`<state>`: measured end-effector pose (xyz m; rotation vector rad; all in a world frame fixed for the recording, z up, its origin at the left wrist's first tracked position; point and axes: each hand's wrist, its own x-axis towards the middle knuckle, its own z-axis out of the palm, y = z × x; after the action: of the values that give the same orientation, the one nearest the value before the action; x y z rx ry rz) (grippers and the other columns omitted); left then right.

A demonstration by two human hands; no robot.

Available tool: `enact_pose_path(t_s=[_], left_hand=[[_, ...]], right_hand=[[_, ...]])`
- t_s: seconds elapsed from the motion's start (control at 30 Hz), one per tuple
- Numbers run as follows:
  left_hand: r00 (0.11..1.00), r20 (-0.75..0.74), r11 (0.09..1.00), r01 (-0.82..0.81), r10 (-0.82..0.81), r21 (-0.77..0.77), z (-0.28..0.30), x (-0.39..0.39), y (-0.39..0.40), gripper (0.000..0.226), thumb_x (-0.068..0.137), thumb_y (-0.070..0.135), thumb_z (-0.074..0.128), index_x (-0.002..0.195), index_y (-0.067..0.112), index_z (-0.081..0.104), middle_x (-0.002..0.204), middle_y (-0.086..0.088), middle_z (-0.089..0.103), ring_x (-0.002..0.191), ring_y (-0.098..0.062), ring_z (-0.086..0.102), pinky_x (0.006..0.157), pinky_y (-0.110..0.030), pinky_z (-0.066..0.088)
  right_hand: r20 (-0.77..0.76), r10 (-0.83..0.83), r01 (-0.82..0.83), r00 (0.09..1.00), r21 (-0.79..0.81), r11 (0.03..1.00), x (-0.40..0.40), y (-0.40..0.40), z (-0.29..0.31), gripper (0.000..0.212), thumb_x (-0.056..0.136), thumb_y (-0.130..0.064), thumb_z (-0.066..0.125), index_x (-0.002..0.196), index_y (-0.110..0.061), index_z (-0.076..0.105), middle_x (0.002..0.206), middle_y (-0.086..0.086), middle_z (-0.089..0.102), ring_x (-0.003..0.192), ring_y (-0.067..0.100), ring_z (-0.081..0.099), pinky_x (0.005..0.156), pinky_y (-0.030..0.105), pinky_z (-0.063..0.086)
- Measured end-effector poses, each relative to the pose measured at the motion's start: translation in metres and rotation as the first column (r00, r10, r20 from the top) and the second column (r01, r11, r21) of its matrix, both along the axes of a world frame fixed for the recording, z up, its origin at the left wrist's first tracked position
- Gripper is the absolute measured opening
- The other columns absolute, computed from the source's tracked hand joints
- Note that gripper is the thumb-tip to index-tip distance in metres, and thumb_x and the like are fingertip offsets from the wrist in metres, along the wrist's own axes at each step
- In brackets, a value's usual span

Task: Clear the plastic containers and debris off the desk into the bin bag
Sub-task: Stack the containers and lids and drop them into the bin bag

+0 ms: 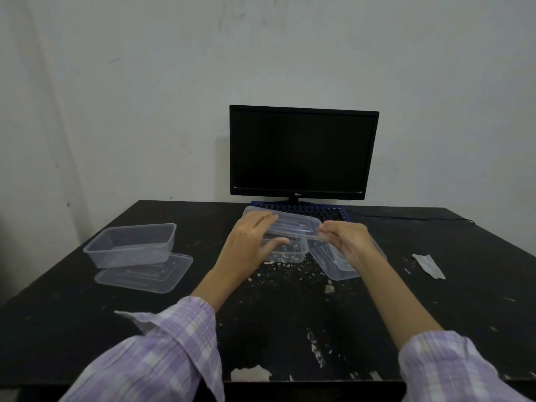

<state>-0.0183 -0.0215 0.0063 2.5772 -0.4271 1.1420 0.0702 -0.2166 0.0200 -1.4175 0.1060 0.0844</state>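
Both hands grip 1 clear lid (293, 224) over the centre container (285, 252), which holds pale debris: left hand (251, 242) grips its left end, right hand (345, 242) pinches its right edge. A second container (333, 264) lies tilted beside it. On the worktop (290, 314) left, 1 empty container (132, 243) rests on another lid (145, 274).

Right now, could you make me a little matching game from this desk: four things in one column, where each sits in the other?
Things:
1. monitor
2. empty tub
3. scrap of paper
4. crumbs

Places:
A. far right of the desk
B. on a flat lid, left side
C. at the back, against the wall
D. in the middle, below the hands

Pairs: 1-C, 2-B, 3-A, 4-D
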Motion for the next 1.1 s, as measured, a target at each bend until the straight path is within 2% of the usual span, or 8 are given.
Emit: enact_pose_path(t_s=[0.07,0.13,0.23,0.3,0.37,0.6,0.9,1.1], left_hand=[[0.991,-0.128,0.958,-0.083,0.049,-0.273,-0.002,0.002,0.003,0.054,0.092,0.040,0.051,0.134,0.005,0.048,0.137,-0.011,0.051,0.129,-0.020,0.046,0.108,-0.025,0.029],[0.965,-0.252,0.851,-0.190,0.071,-0.489,-0.002,0.009,0.009,0.052,0.096,0.033,0.048,0.138,0.003,0.042,0.141,-0.012,0.047,0.131,-0.023,0.043,0.105,-0.024,0.030],[0.917,-0.397,0.643,-0.328,0.041,-0.692,-0.004,0.025,0.022,0.021,0.095,0.021,0.052,0.107,0.008,0.063,0.107,-0.009,0.064,0.097,-0.018,0.061,0.090,-0.033,0.045],[0.892,-0.448,0.579,-0.393,0.053,-0.714,-0.007,0.033,0.029,0.029,0.091,0.012,0.055,0.066,0.023,0.048,0.071,0.005,0.052,0.064,-0.004,0.047,0.072,-0.027,0.042],[0.874,-0.486,0.568,-0.413,0.025,-0.712,-0.017,0.041,0.036,0.033,0.090,0.007,0.056,0.060,0.021,0.047,0.065,0.004,0.048,0.059,-0.003,0.042,0.062,-0.022,0.039],[0.851,-0.525,0.569,-0.435,0.007,-0.698,-0.030,0.056,0.044,0.021,0.087,0.001,0.058,0.106,0.000,0.066,0.104,-0.012,0.067,0.080,-0.007,0.055,0.084,-0.024,0.044],[0.830,-0.557,0.564,-0.464,0.009,-0.683,-0.040,0.069,0.051,0.021,0.086,0.006,0.062,0.106,0.003,0.068,0.113,-0.013,0.067,0.100,-0.019,0.062,0.085,-0.025,0.046],[0.799,-0.599,0.533,-0.485,-0.051,-0.693,-0.040,0.076,0.055,0.009,0.089,0.009,0.060,0.091,0.012,0.068,0.100,-0.009,0.065,0.083,-0.017,0.061,0.081,-0.029,0.051]], right_hand=[[0.024,-0.024,0.024,0.999,-0.005,1.000,0.007,0.001,-0.006,0.018,0.078,0.004,0.070,0.095,0.001,0.067,0.087,0.016,0.073,0.085,0.025,0.071,0.090,0.035,0.055],[0.050,-0.029,0.032,0.998,-0.047,0.998,0.014,0.003,-0.013,0.019,0.077,0.001,0.072,0.094,-0.004,0.067,0.085,0.013,0.074,0.086,0.024,0.072,0.091,0.037,0.054],[0.062,-0.037,0.041,0.997,-0.057,0.998,0.025,0.011,-0.022,0.025,0.077,0.002,0.072,0.101,-0.001,0.067,0.085,0.013,0.073,0.081,0.022,0.072,0.085,0.033,0.057],[0.074,-0.038,0.042,0.997,-0.051,0.998,0.032,0.019,-0.026,0.028,0.077,0.006,0.071,0.105,0.004,0.066,0.090,0.017,0.071,0.084,0.025,0.071,0.079,0.029,0.058],[0.068,-0.051,0.056,0.996,-0.073,0.996,0.036,0.026,-0.031,0.028,0.077,0.005,0.071,0.105,0.004,0.066,0.096,0.019,0.071,0.089,0.027,0.070,0.082,0.032,0.057],[0.192,-0.115,0.189,0.975,-0.435,0.881,0.046,0.046,-0.052,0.019,0.081,-0.011,0.071,0.100,-0.016,0.073,0.101,0.003,0.072,0.098,0.018,0.065,0.097,0.041,0.049],[0.236,-0.066,0.210,0.969,-0.662,0.720,0.049,0.046,-0.056,0.023,0.089,-0.012,0.062,0.111,-0.011,0.071,0.112,0.004,0.070,0.109,0.018,0.061,0.093,0.026,0.042],[0.208,-0.029,0.169,0.978,-0.697,0.697,0.055,0.049,-0.058,0.027,0.093,-0.012,0.055,0.117,-0.007,0.066,0.118,0.009,0.067,0.113,0.020,0.059,0.099,0.028,0.041]])
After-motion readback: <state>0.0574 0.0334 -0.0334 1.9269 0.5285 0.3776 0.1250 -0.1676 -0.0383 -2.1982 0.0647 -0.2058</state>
